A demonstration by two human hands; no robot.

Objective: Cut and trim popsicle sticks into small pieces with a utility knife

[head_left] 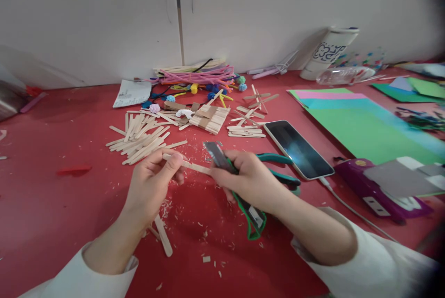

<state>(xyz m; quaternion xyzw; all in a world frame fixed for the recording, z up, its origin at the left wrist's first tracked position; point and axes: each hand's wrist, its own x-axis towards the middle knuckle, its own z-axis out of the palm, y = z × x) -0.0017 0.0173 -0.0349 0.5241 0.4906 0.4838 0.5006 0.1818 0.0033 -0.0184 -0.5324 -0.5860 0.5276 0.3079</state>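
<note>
My left hand [156,180] pinches one end of a wooden craft stick [196,167] between thumb and fingers. The stick's other end reaches the fingertips of my right hand [248,177], and a small notch or nick seems to show along its edge. My right hand is wrapped around a green-and-grey utility knife [255,217], which slants from upper left to lower right. Its broad grey front part points up and away from me. Teal-handled pliers [278,159] lie just behind my right hand, their jaws hidden. Beneath my left wrist is another craft stick [162,235].
Pale shavings [205,233] litter the red table [76,210]. Ahead lie loose craft sticks [142,138], a banded bundle [210,118] and pipe cleaners [198,75]. To the right are a phone [299,149] on a cable, coloured sheets [358,126], a purple device [375,191] and a tumbler [327,54].
</note>
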